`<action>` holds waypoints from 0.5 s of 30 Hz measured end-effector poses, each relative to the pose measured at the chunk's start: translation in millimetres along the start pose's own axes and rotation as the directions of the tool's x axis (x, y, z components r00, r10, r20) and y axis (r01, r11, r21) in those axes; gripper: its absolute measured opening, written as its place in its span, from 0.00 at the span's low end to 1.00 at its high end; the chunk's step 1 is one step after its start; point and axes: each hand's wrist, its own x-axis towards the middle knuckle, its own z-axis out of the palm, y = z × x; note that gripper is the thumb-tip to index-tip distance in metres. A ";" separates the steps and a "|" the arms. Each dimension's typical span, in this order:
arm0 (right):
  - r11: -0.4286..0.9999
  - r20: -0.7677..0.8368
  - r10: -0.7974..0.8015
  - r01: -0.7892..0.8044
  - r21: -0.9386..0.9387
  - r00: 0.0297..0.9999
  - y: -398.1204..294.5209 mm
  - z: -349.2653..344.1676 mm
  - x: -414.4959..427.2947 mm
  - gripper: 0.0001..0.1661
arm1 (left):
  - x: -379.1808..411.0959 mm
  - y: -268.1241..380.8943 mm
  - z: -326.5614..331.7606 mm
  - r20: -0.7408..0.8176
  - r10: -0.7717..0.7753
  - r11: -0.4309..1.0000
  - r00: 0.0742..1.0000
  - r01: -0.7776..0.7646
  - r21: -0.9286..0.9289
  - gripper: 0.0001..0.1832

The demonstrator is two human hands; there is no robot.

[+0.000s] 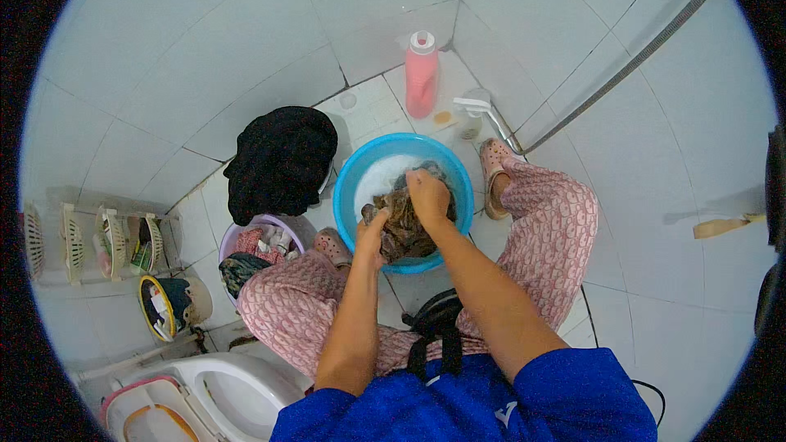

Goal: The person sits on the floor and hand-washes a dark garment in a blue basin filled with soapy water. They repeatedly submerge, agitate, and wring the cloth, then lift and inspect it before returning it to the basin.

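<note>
A blue plastic basin (341, 196) stands on the tiled floor between my feet, with whitish, sudsy water (381, 178) in it. Wet brown patterned cloth (408, 230) lies bunched in the basin. At the cloth's left side my left hand (373, 230) grips a fold of it, thumb uppermost. My right hand (428, 196) is closed on the cloth near the middle of the basin, beside a darker grey part (433, 169). The lower part of the cloth is partly hidden by my hands and wrists.
A pink bottle (421, 83) and a shower head (476, 104) with its hose (620, 77) are beyond the basin. At left are a heap of black cloth (279, 159), a purple basin (230, 239) of laundry and a waste bin (196, 301). A white toilet (239, 390) stands lower left.
</note>
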 end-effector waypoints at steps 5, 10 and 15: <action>0.826 0.079 -0.134 0.067 0.560 0.988 -38.9 -60.7 7.3 0.20 | -11.6 56.4 -33.6 0.280 0.535 0.593 0.797 -0.591 0.547 0.35; 0.696 0.196 -0.473 0.228 0.681 0.859 -109.9 -108.2 -2.5 0.18 | -57.7 116.6 14.1 0.598 0.725 0.071 0.342 -0.900 0.429 0.36; 0.459 0.256 -0.562 0.039 0.888 0.786 -114.6 -140.1 9.4 0.15 | -84.8 161.0 12.4 0.573 0.445 0.660 0.688 -0.685 0.309 0.16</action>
